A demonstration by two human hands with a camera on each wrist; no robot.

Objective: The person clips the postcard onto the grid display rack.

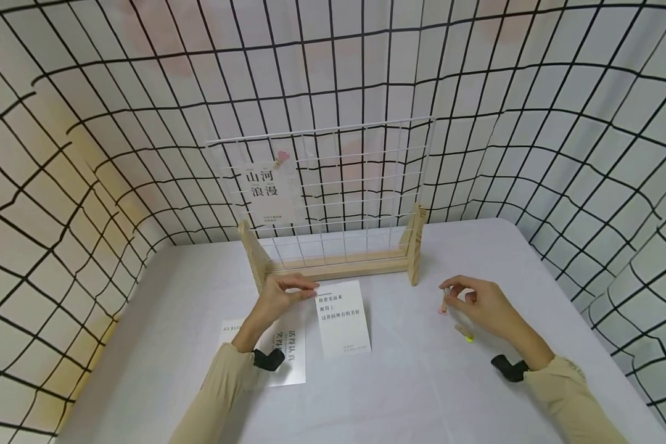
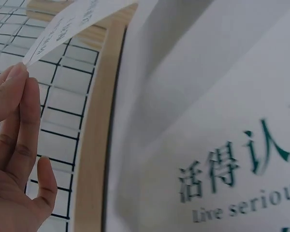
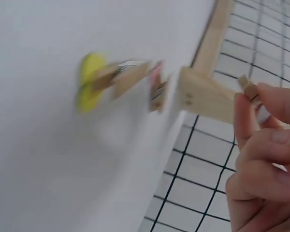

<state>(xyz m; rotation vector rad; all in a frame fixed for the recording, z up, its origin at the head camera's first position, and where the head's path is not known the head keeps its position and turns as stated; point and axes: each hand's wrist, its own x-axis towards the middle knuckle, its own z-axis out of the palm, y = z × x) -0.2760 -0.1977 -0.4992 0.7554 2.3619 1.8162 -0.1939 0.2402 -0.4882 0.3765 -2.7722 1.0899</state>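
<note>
My left hand [image 1: 280,302] pinches the upper left corner of a white card [image 1: 341,333] with printed lines, held up in front of the rack's wooden base. In the left wrist view the same card [image 2: 77,24] runs off from the fingertips. Thumb and forefinger of my right hand [image 1: 480,302] pinch a small wooden clothespin [image 3: 250,89]. A yellow-ended clothespin [image 1: 464,333] lies on the table just below that hand, and a pink-ended clothespin [image 3: 157,87] lies near it. Both clothespins on the table look blurred in the right wrist view.
A white wire grid rack [image 1: 355,179] on a wooden base [image 1: 344,269] stands at the back. One card [image 1: 272,194] hangs on its left side under a pink clothespin [image 1: 280,159]. More printed cards [image 1: 294,370] lie beneath my left wrist. Black netting [image 1: 333,68] encloses the table.
</note>
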